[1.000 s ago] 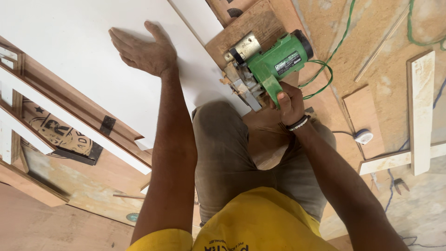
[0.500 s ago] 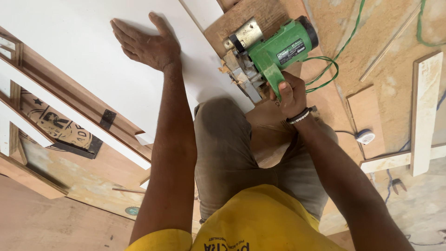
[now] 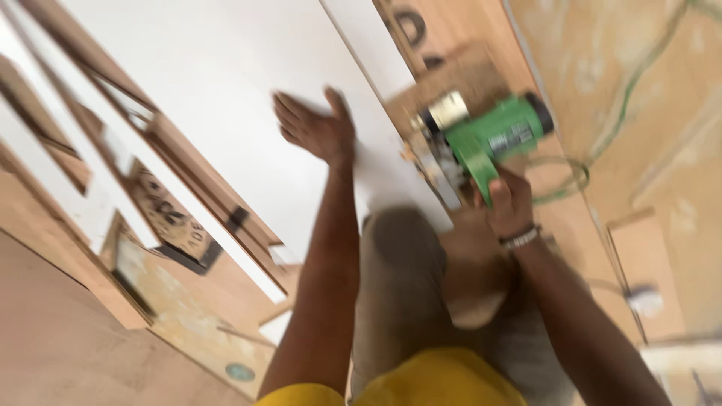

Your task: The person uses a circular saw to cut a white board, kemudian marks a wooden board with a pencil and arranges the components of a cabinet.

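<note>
Fingers [image 3: 505,197] of the right hand [image 3: 510,207] stay wrapped around the handle of the green circular saw [image 3: 489,139], gripping it firmly, with a metal band on the wrist just behind them. The saw sits where it sat a second ago, at the near edge of the white board [image 3: 226,83], its silver blade housing against the cut line and its green cord [image 3: 571,180] looping off to the far side of the right hand. What has changed is the view more than the work: the whole picture is now smeared with motion and the saw appears lower and more central, so the head has swung while the grip held. The left hand [image 3: 316,131] is still open, fingers spread and flat, palm pressing on the white board just beside the saw; it holds nothing and seems to have slid a little nearer the tool. My judgement is that the cut is still under way, with the board being steadied. Outward from the left hand lie wooden frame pieces [image 3: 188,180] and plywood offcuts; below both hands are the person's grey trousers and yellow shirt. Beyond the right hand stretches a dusty plywood floor [image 3: 662,113] with a small brown panel [image 3: 643,263]. No worktop shows; the board lies low, at floor level.
</note>
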